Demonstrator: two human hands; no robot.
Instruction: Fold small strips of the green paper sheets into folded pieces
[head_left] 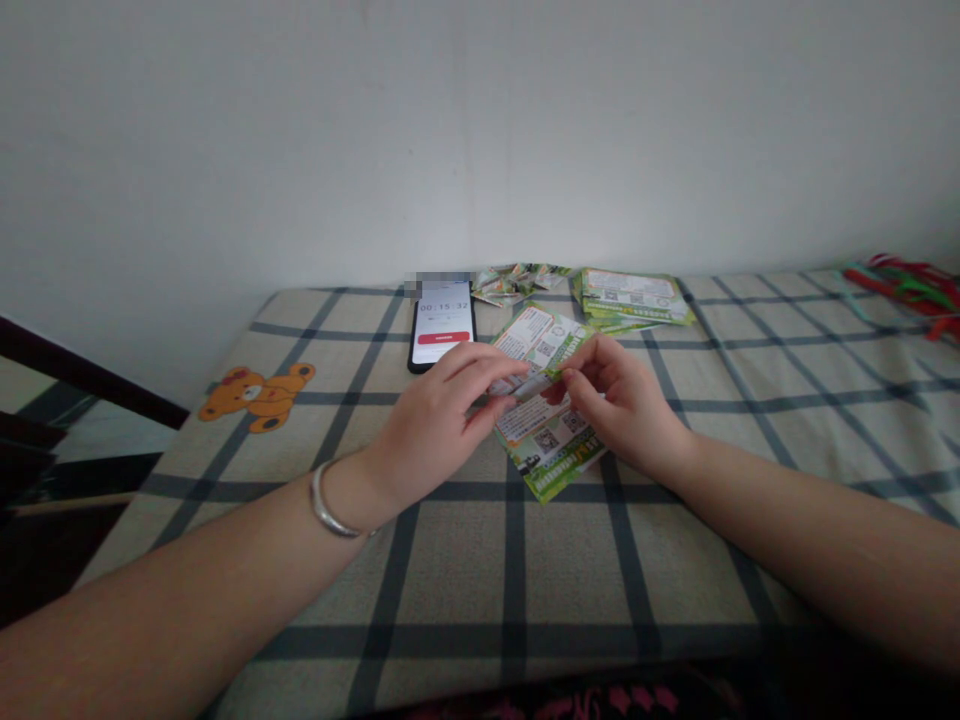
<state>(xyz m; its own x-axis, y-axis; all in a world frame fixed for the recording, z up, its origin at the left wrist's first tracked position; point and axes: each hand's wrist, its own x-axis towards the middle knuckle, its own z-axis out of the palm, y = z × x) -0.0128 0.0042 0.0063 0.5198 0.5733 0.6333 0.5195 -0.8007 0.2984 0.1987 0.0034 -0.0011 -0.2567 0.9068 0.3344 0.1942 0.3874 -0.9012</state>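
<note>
- The printed paper (pixel 538 412) lies mid-table, a little right of centre, between the table's (pixel 450 580) back and front edges, angled to both; its middle part looks raised at the fingertips. The hands cover much of it, so I cannot tell whether it is one sheet or several.
- The right hand (pixel 622 400) pinches the raised part between thumb and fingers. A light, flat pinch should suit such thin stock, keeping corners from wrinkling.
- The left hand (pixel 450 410), with a bracelet (pixel 326 505) at its wrist, grips the same part, fingers above and thumb below. Even pull from both sides should keep the edges square.
- The phone (pixel 442 330) lies beyond the left hand, towards the back edge; elbows and fingers are best kept off it.
- Along the back edge sit small folded pieces (pixel 517 282) and, to their right, a leaflet pile (pixel 634 298), best left undisturbed.
</note>
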